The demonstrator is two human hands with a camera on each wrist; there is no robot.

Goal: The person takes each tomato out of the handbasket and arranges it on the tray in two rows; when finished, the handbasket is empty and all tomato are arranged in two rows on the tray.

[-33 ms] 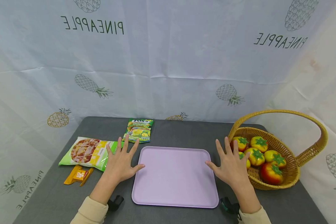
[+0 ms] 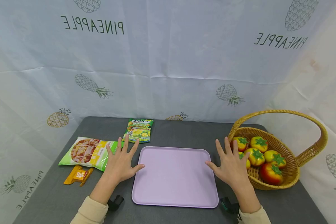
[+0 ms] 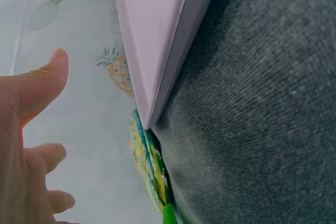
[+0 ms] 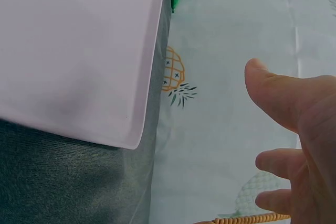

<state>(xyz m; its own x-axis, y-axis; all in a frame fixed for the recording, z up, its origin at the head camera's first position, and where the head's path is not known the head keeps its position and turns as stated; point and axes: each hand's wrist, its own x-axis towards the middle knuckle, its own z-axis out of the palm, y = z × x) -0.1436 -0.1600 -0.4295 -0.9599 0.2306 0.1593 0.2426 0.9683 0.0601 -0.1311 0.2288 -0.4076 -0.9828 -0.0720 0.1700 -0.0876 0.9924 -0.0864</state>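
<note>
A pale purple tray lies flat on the dark grey table between the two hands. My left hand is spread over the tray's left side and holds nothing; in the left wrist view its thumb stands apart from the tray. My right hand, fingers also spread, hovers by the tray's right edge and the basket, holding nothing. A wicker basket with a tall handle carries several red-and-yellow tomato-like fruits. Left of the left hand lies a green-and-white food bag, partly behind its fingers.
A small green-and-yellow packet lies at the back of the table. An orange wrapped snack is in front of the food bag. A white pineapple-print cloth hangs behind the table. Black straps are at the wrists.
</note>
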